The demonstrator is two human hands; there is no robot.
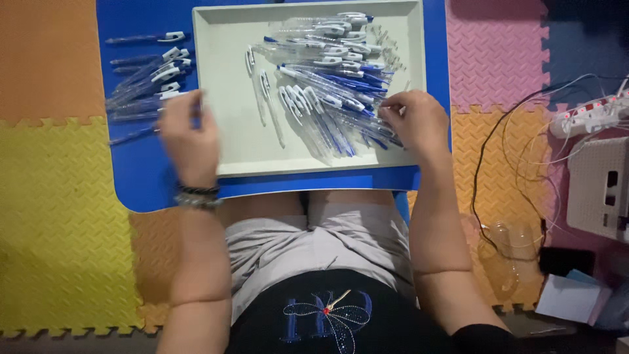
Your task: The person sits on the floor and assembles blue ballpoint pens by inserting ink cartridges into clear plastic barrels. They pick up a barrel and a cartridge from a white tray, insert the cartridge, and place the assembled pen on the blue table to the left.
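Pens [334, 92], clear-barrelled with blue and white parts, lie heaped in a pale grey rectangular tray [229, 151] that sits on a blue lap table [144, 177] across my knees. My right hand [416, 121] rests at the near right edge of the heap, fingers curled down among the pens; whether they pinch one I cannot tell. My left hand [190, 134] hovers over the tray's left rim, blurred by motion, so its grip cannot be made out either. A beaded bracelet [196, 195] circles that wrist.

A second group of pens [147, 78] lies on the table to the left of the tray, roughly parallel, white clips pointing right.

No packages, labels or signs are legible. A white power strip [590, 115] with red switches lies at the far right, thin cables [517, 144] looping from it; beside it a white perforated box [599, 187] is cut off by the frame edge. A clear plastic bottle [508, 255] lies on the floor near my right elbow, hard to distinguish against the mat. Pale paper sheets [570, 298] sit at lower right.

Foam floor tiles [59, 196] in orange, yellow, pink and dark blue interlock beneath everything. The room is dim toward the upper right.
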